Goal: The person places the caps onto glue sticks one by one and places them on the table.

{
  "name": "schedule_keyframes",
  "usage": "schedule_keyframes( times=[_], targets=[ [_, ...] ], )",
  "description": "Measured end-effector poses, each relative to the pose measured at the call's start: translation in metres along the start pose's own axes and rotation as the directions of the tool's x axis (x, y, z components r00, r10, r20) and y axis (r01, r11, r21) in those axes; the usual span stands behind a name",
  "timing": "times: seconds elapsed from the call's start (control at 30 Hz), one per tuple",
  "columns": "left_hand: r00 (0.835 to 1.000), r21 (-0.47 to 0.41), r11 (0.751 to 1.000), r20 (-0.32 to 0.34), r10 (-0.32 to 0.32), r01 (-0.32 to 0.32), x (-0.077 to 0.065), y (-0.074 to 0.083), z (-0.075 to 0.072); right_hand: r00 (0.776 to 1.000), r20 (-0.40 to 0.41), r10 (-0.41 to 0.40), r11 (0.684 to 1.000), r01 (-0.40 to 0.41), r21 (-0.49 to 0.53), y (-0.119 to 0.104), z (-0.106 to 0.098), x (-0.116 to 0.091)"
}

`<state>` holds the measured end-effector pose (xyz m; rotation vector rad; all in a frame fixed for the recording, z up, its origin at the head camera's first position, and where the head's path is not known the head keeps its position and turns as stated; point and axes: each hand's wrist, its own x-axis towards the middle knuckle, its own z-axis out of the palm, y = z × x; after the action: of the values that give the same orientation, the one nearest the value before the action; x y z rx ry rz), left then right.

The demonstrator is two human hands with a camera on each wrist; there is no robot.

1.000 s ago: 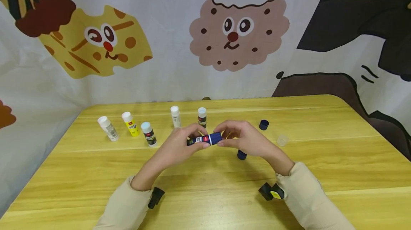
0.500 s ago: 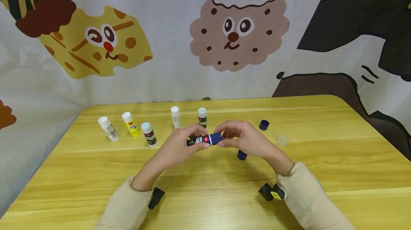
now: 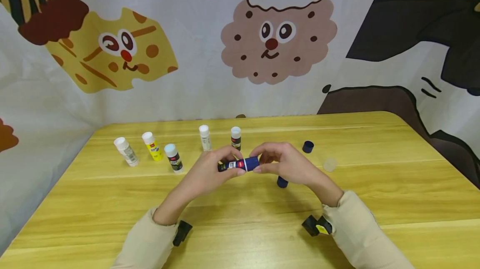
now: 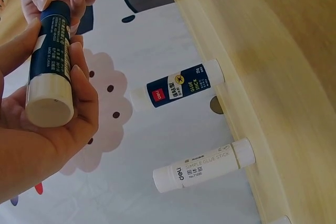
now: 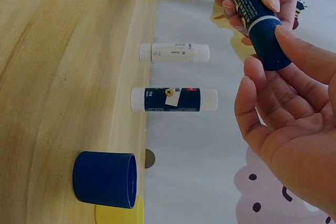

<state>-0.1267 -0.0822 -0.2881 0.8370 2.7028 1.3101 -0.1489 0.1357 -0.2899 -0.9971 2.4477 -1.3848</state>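
Note:
A dark blue glue stick (image 3: 231,164) is held sideways above the table, between both hands. My left hand (image 3: 211,167) grips its body with thumb and fingers. The left wrist view shows the white base (image 4: 50,106) of the stick poking out from that hand. My right hand (image 3: 286,162) pinches the ribbed blue cap (image 5: 270,45) between thumb and fingertips. The cap sits against the white ring at the end of the body. A loose blue cap (image 3: 282,182) lies just below the right hand.
Several glue sticks stand upright on the wooden table (image 3: 240,227): white (image 3: 126,151), yellow (image 3: 152,146) and dark-labelled (image 3: 174,157) at left, another white (image 3: 205,137) and dark one (image 3: 236,138) behind the hands. At right lie a blue cap (image 3: 308,147) and a pale translucent cap (image 3: 330,164).

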Motion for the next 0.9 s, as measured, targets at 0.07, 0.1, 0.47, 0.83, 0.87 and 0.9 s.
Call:
schedule_keyframes(
  times=[0.07,0.1,0.47,0.83,0.87,0.9],
  targets=[
    [1.000,-0.002,1.000,-0.003,0.000,0.000,-0.0002,0.0004,0.0001,1.000,0.000,-0.001,1.000,0.001,-0.001,-0.0002,0.0000,-0.0001],
    [1.000,-0.003,1.000,-0.004,-0.001,0.001,-0.0003,0.0005,0.0001,1.000,0.000,0.003,1.000,-0.003,0.000,-0.0005,0.0000,-0.0001],
    [1.000,0.005,1.000,-0.017,0.013,-0.013,-0.0002,-0.0006,0.0017,1.000,-0.007,0.017,1.000,-0.018,-0.019,-0.0020,0.0002,0.0003],
    [1.000,-0.009,1.000,-0.023,-0.006,0.006,-0.0003,0.0000,0.0032,1.000,-0.029,0.006,0.998,-0.008,-0.055,-0.0018,-0.0006,-0.0004],
    [1.000,-0.010,1.000,-0.024,-0.008,0.008,-0.0003,0.0000,0.0033,0.999,-0.032,0.007,0.998,-0.009,-0.057,-0.0018,-0.0005,-0.0005],
    [1.000,-0.011,1.000,-0.024,-0.010,0.010,-0.0003,0.0000,0.0034,0.999,-0.034,0.008,0.998,-0.010,-0.057,-0.0017,-0.0003,-0.0006]
  ],
)
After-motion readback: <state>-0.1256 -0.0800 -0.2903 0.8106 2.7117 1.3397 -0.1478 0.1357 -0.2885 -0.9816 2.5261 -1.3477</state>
